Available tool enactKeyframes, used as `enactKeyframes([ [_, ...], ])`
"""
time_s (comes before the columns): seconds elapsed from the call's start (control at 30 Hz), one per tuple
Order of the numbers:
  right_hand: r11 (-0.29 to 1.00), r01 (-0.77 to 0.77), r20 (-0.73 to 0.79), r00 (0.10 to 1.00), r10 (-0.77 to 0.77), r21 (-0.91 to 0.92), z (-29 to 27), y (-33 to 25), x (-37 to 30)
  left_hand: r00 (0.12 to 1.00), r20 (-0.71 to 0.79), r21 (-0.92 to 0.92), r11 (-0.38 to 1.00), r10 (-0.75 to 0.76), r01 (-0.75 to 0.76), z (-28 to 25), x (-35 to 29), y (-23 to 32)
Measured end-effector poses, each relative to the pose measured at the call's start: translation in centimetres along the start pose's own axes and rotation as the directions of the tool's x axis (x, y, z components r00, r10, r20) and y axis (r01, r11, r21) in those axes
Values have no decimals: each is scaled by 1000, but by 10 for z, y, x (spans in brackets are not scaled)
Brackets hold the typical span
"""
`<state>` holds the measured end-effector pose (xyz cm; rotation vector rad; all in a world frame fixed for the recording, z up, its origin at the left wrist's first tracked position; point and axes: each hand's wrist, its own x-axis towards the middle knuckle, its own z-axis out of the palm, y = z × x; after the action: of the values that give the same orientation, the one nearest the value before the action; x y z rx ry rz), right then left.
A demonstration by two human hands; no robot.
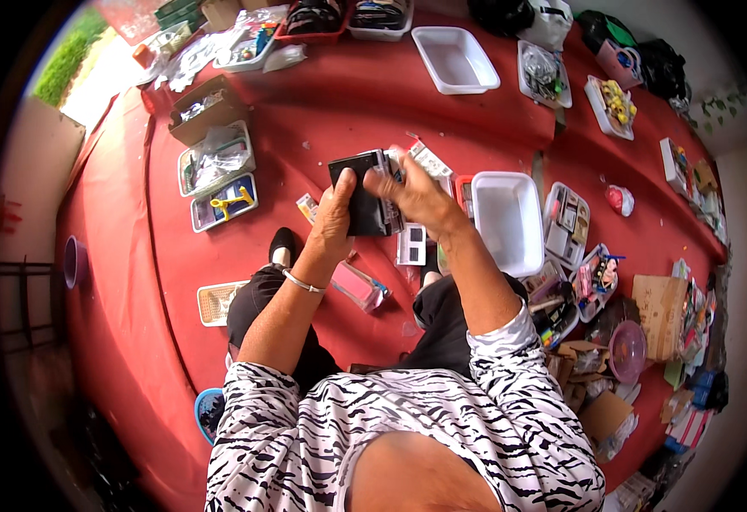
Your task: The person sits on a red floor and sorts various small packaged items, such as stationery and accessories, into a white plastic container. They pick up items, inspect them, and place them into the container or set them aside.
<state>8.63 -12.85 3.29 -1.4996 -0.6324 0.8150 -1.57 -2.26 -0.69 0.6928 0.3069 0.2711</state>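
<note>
Between my hands, above the red floor covering, is a flat black rectangular case [363, 205] with see-through plastic along its right edge. It looks like a stack of thin pieces, but I cannot make out its exact kind. My left hand [334, 213] grips its left side, thumb on top. At its right edge my right hand [424, 200] is closed, with the thumb over the plastic and the fingers partly hidden behind. Below the hands lie a small white tray with dark squares [412, 245] and a pink pack in see-through wrapping [358, 286].
Right of my hands stands an empty white tub [507, 218]. Another white tub [456, 60] sits farther off. To the left are a cardboard box [207, 111] and a tray with a yellow item [230, 203]. Cartons and a pink bowl [629, 350] crowd the lower right.
</note>
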Motion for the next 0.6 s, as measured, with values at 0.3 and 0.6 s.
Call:
enactKeyframes([
  [0.3, 987, 10, 25, 1000, -7, -158, 9, -7, 0, 983, -77, 341, 931, 165, -129, 6, -3, 6],
  [0.6, 959, -102, -95, 992, 80, -266, 6, 34, 11, 731, 253, 927, 55, 634, -370, 20, -5, 9],
])
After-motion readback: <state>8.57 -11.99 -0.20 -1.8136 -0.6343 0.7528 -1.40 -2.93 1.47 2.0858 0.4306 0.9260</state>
